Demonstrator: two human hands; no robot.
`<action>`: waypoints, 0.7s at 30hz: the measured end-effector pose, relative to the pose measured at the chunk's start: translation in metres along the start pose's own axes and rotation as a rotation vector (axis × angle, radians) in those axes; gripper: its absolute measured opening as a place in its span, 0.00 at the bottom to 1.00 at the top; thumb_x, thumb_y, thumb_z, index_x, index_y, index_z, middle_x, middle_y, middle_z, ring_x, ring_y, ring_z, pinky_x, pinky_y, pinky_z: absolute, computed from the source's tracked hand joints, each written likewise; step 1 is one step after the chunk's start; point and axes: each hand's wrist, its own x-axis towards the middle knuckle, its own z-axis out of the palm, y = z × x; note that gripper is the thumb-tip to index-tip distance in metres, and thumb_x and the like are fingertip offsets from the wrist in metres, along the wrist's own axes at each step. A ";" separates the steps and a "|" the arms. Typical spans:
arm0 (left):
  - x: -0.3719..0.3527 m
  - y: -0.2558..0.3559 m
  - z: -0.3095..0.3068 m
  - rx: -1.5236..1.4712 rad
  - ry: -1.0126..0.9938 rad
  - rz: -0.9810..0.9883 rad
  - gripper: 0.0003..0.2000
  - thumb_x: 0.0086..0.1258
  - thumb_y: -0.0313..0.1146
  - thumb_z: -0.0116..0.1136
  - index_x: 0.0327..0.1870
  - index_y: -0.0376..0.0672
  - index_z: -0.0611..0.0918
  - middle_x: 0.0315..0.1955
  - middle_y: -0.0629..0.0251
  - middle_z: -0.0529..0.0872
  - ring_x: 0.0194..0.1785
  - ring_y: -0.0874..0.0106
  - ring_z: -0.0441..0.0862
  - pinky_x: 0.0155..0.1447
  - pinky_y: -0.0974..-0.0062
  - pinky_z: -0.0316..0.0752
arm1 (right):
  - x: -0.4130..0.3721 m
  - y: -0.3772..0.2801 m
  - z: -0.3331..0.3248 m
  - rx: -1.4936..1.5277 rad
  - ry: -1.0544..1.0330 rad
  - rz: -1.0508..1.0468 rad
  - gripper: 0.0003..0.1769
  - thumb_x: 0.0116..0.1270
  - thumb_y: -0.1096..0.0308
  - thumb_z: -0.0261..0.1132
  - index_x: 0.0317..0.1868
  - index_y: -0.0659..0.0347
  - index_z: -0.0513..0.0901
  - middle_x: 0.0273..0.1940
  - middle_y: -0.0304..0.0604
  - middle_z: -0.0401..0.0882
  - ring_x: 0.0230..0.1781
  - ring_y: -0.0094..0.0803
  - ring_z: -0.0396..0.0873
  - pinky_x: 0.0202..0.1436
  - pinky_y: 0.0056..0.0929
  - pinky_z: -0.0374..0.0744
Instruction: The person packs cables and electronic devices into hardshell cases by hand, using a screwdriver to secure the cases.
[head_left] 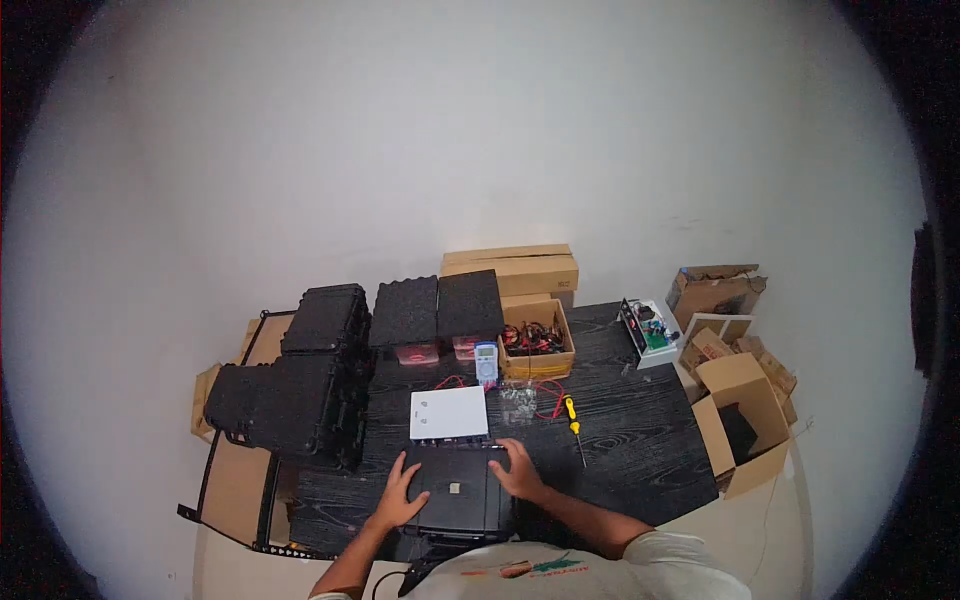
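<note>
Fingers lie splayed and flat, clasping nothing: left hand (400, 495) on the left edge, right hand (520, 470) on the far right corner of the black case (457, 500), which sits at the near edge of the table (640, 450). Even pressure from both sides should stop it skidding on the dark wood-grain. The case is matte and boxy; just beyond lies a smooth, rectangular white panel (449, 413).

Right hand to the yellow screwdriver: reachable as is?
Probably yes. The right hand rests on the black case; the yellow screwdriver lies just beyond it on the bare table, nothing between.
</note>
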 end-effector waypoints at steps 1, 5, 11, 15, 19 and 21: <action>0.004 0.011 0.006 -0.016 -0.004 -0.017 0.36 0.68 0.41 0.72 0.77 0.42 0.73 0.85 0.40 0.51 0.86 0.40 0.53 0.85 0.49 0.56 | -0.003 0.005 -0.009 -0.010 0.016 -0.009 0.34 0.69 0.62 0.74 0.72 0.62 0.73 0.68 0.59 0.73 0.71 0.57 0.73 0.75 0.49 0.73; 0.021 0.015 0.044 0.071 0.002 0.084 0.34 0.68 0.43 0.71 0.76 0.46 0.74 0.84 0.43 0.55 0.85 0.38 0.52 0.85 0.46 0.55 | -0.012 0.010 -0.054 0.008 0.009 0.068 0.36 0.68 0.61 0.75 0.73 0.60 0.73 0.70 0.60 0.71 0.72 0.59 0.72 0.76 0.49 0.73; 0.044 0.044 0.072 0.079 -0.036 0.076 0.34 0.70 0.44 0.71 0.76 0.46 0.74 0.84 0.42 0.55 0.85 0.36 0.51 0.84 0.43 0.56 | -0.037 -0.026 -0.110 -0.341 -0.078 -0.009 0.38 0.68 0.56 0.76 0.73 0.62 0.74 0.77 0.61 0.67 0.78 0.62 0.66 0.81 0.50 0.67; 0.051 0.053 0.089 0.057 -0.003 0.081 0.33 0.70 0.44 0.71 0.75 0.47 0.75 0.84 0.43 0.56 0.85 0.37 0.52 0.84 0.42 0.56 | -0.078 -0.059 -0.130 -0.490 -0.472 -0.077 0.53 0.63 0.52 0.79 0.83 0.54 0.63 0.84 0.63 0.52 0.83 0.68 0.54 0.80 0.69 0.61; 0.056 0.060 0.097 0.040 0.019 0.061 0.32 0.69 0.43 0.71 0.74 0.47 0.77 0.83 0.43 0.57 0.85 0.37 0.52 0.84 0.43 0.56 | -0.092 -0.062 -0.135 -0.675 -0.720 -0.091 0.59 0.64 0.49 0.79 0.88 0.45 0.51 0.87 0.59 0.38 0.86 0.71 0.44 0.76 0.85 0.57; 0.058 0.060 0.100 0.038 0.045 0.073 0.31 0.70 0.42 0.71 0.73 0.46 0.78 0.83 0.43 0.58 0.85 0.38 0.52 0.84 0.44 0.56 | -0.097 -0.052 -0.129 -0.747 -0.675 -0.103 0.57 0.68 0.51 0.76 0.88 0.42 0.50 0.88 0.59 0.37 0.86 0.71 0.43 0.75 0.87 0.57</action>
